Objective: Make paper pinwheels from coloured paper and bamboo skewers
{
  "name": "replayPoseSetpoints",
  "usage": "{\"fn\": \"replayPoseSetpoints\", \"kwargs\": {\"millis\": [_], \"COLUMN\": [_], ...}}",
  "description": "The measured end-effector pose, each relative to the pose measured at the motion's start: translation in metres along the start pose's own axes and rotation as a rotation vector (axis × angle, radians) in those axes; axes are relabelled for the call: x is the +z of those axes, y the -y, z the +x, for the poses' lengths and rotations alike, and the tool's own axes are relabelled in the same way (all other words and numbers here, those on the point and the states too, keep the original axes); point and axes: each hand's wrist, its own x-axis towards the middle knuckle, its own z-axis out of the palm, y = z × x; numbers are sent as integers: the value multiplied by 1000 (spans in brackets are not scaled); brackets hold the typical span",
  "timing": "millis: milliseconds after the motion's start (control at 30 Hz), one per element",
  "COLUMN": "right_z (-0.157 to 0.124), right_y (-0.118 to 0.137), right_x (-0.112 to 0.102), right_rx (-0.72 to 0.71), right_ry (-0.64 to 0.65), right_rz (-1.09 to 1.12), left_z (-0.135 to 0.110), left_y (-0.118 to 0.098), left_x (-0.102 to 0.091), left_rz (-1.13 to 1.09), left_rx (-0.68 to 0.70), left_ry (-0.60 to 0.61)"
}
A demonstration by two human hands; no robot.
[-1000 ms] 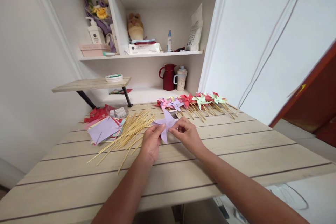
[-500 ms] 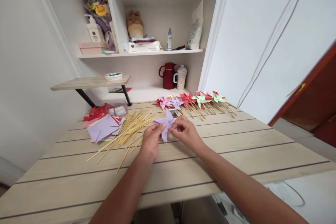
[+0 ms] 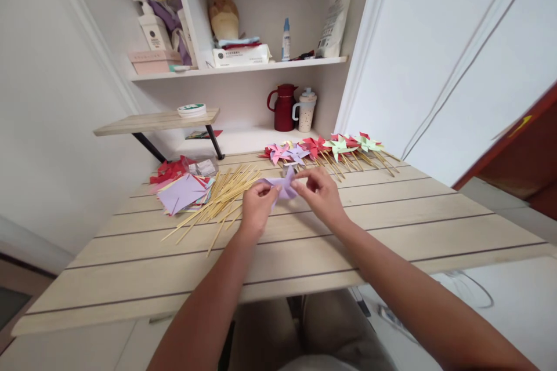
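Note:
Both hands pinch a folded purple paper pinwheel head [image 3: 282,188] just above the wooden table [image 3: 391,226]. My left hand [image 3: 256,208] grips its left side with closed fingers. My right hand [image 3: 321,194] pinches its right side. Left of my hands lies a loose heap of bamboo sticks [image 3: 217,200]. Beyond the sticks sits a stack of coloured paper squares [image 3: 183,191] with a purple sheet on top. A row of finished pinwheels on sticks [image 3: 331,149] lies along the table's far edge.
A red jug [image 3: 284,108] and a speckled cup [image 3: 306,111] stand on a low ledge behind the table. A small raised wooden shelf [image 3: 156,122] carries a round tin. Upper shelves hold a pump bottle, boxes, a plush toy and a bag. Walls close in left and right.
The camera has tilted down and the view shifted, so the table sits higher in frame. Both hands have kept hold of the purple pinwheel head, which now lies flatter between them.

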Motion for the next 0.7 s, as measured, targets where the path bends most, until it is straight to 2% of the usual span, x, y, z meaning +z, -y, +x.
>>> {"fn": "replayPoseSetpoints", "kwargs": {"millis": [100, 200, 400, 700], "right_z": [1, 2, 2, 3], "right_y": [0, -3, -14, -17], "right_x": [-5, -5, 2, 1], "right_rx": [-94, -185, -236, -213], "right_ry": [-67, -50, 81, 102], "right_rz": [-62, -120, -203, -182], "left_z": [1, 2, 6, 3], "left_y": [-3, -4, -1, -1], "left_x": [0, -2, -4, -1], "left_rz": [126, 203, 285, 386], "left_rx": [205, 319, 413, 415], "left_ry": [15, 30, 13, 35]}}
